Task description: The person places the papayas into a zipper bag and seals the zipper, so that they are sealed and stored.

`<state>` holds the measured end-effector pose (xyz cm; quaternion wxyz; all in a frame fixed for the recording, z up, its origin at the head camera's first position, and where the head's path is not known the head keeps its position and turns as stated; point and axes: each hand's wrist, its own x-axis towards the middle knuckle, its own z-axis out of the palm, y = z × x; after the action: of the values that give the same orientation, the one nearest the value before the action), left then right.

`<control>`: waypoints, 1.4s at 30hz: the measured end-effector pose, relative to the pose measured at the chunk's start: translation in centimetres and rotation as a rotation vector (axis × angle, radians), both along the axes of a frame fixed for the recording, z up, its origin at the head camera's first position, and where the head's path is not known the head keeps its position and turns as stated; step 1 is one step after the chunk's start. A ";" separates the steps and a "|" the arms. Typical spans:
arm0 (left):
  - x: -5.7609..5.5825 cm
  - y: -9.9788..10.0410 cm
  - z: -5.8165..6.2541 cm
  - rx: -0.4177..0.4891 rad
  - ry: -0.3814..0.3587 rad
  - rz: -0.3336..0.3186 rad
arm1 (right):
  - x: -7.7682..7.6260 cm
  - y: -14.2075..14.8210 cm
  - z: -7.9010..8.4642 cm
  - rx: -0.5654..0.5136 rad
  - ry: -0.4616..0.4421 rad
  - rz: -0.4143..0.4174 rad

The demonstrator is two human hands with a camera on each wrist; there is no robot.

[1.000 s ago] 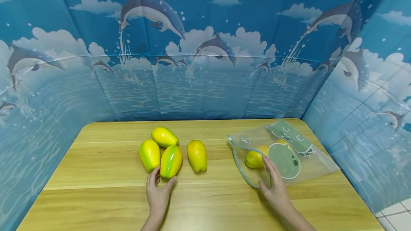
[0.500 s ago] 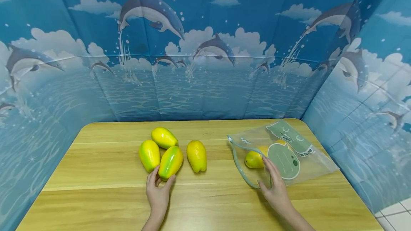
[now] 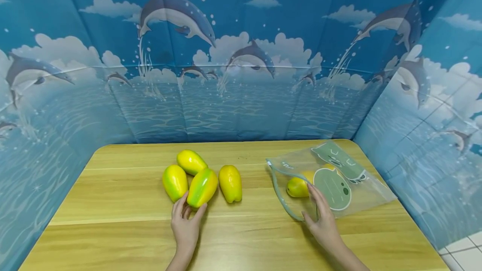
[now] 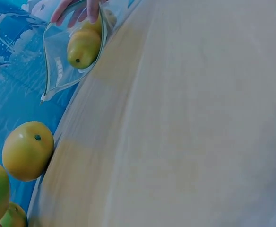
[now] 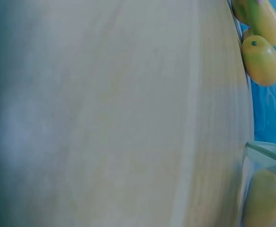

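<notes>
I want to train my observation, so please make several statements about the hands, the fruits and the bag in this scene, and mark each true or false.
1. The left hand holds a yellow-green fruit. True.
2. The right hand is apart from the bag. False: the right hand holds the clear bag at its open mouth.
3. Only two fruits are outside the clear bag. False: four are, counting the held one.
4. A bagged fruit is visible near the open mouth. True.
5. The backdrop shows dolphins. True.
</notes>
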<state>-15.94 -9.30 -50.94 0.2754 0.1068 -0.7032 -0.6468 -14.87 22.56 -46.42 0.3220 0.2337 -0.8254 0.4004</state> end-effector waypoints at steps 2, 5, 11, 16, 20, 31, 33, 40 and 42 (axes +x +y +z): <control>0.0 0.2 0.4 -0.017 0.027 -0.014 | 0.0 0.0 0.0 -0.001 -0.003 -0.001; 0.0 0.7 1.2 -0.050 0.069 -0.038 | 0.0 0.0 0.1 -0.004 -0.012 -0.004; 0.4 2.2 3.7 -0.098 0.128 -0.103 | 0.1 -0.1 0.2 -0.002 -0.015 -0.010; 0.9 3.6 5.4 -0.102 0.121 -0.175 | 0.1 -0.1 0.2 0.002 -0.010 -0.014; 1.0 4.5 5.4 -0.104 0.125 -0.227 | 0.1 -0.1 0.2 0.001 -0.016 -0.012; 1.5 7.6 5.0 -0.111 0.075 -0.404 | -0.4 0.5 -0.9 0.007 -0.026 -0.013; 1.5 8.1 4.9 -0.124 0.074 -0.443 | -0.2 0.2 -0.5 0.007 -0.029 -0.015; 1.3 9.7 4.7 -0.166 0.030 -0.550 | 0.2 -0.3 0.5 0.009 -0.046 -0.032; 1.2 10.0 4.7 -0.168 0.006 -0.575 | 0.2 -0.3 0.4 0.008 -0.049 -0.033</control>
<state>-14.72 0.74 -46.23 0.0909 -0.1216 -0.7548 -0.6381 -14.65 22.31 -46.03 0.3073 0.2117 -0.8383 0.3974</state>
